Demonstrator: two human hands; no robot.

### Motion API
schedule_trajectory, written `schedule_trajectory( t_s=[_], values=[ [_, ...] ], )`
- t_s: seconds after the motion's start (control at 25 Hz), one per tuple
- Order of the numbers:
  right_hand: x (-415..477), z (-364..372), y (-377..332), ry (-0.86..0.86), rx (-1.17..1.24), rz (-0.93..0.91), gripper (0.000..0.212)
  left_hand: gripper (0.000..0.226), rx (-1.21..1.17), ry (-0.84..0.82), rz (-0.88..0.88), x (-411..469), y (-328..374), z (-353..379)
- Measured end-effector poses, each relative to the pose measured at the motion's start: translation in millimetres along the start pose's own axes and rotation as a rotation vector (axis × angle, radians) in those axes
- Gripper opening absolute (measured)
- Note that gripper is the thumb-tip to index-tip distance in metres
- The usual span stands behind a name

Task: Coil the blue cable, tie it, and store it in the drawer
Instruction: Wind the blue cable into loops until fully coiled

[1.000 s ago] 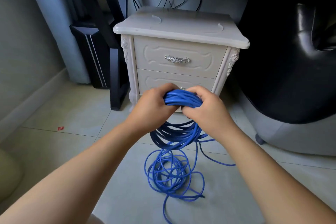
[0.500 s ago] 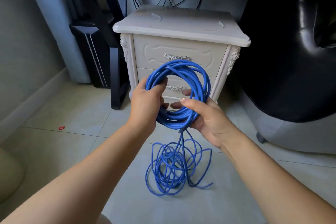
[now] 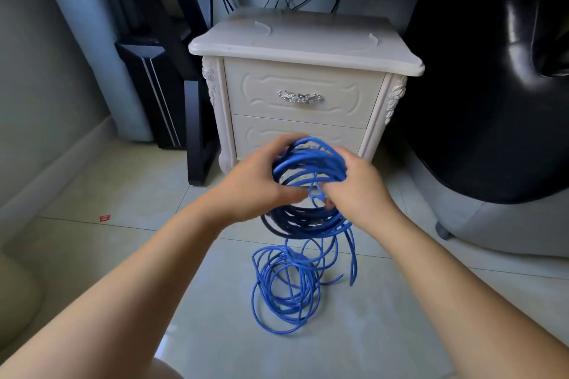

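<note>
The left hand (image 3: 255, 186) and right hand (image 3: 358, 191) grip the half-coiled cable (image 3: 308, 160), loose loops on the floor (image 3: 400, 332), no tie, drawer (image 3: 338, 108) closed

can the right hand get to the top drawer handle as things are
Probably not yet: the right hand and left hand both grip the blue cable. Nothing blocks the top drawer handle itself.

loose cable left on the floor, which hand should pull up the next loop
Right, probably. Both hands grip the coil, but the right hand sits beside the strands dropping to the floor pile; the left hand can steady the coil.
</note>
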State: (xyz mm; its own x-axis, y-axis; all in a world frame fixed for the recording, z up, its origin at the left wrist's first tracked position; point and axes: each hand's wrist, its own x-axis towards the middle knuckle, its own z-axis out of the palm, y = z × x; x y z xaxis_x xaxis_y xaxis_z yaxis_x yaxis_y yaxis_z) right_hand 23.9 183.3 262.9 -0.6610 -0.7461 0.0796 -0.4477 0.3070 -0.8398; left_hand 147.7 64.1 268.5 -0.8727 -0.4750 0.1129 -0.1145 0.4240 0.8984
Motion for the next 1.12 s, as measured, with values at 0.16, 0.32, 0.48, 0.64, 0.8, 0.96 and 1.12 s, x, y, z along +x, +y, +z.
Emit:
schedule_trajectory(
  t_s=[0.16, 0.32, 0.48, 0.64, 0.8, 0.96, 1.12],
  values=[
    [-4.9, 4.9, -4.3, -0.045, -0.33, -0.17, 0.031, 0.074, 0.277, 0.013, 0.104, -6.9, 2.2, 4.6],
    [-7.2, 0.5, -11.7, -0.033, -0.486, -0.242, 0.023, 0.051, 0.348, 0.121, 0.116, -9.4, -0.7, 3.9],
    [-9.3, 2.5, -11.6, -0.014, -0.22, -0.119, 0.019, 0.017, 0.273, 0.224, 0.152, -8.8, -1.8, 15.1],
    [-2.9, -11.4, -8.3, -0.114, 0.224, 0.032, 0.037, 0.015, 0.091, 0.362, 0.099, -1.7, 1.3, 15.9],
    [-0.5, -22.7, 0.9, -0.38, 0.529, 0.135, 0.046, 0.019, -0.066, 0.437, 0.035, 1.9, 6.4, 13.8],
    [-0.6, -26.0, 4.2, -0.459, 0.587, 0.185, 0.049, 0.021, -0.365, 0.519, -0.029, 9.3, 3.2, 11.0],
    [-0.6, -10.4, -1.7, -0.205, 0.747, 0.209, 0.018, 0.021, -0.617, 0.571, -0.131, 11.2, 6.2, 27.1]
  ],
)
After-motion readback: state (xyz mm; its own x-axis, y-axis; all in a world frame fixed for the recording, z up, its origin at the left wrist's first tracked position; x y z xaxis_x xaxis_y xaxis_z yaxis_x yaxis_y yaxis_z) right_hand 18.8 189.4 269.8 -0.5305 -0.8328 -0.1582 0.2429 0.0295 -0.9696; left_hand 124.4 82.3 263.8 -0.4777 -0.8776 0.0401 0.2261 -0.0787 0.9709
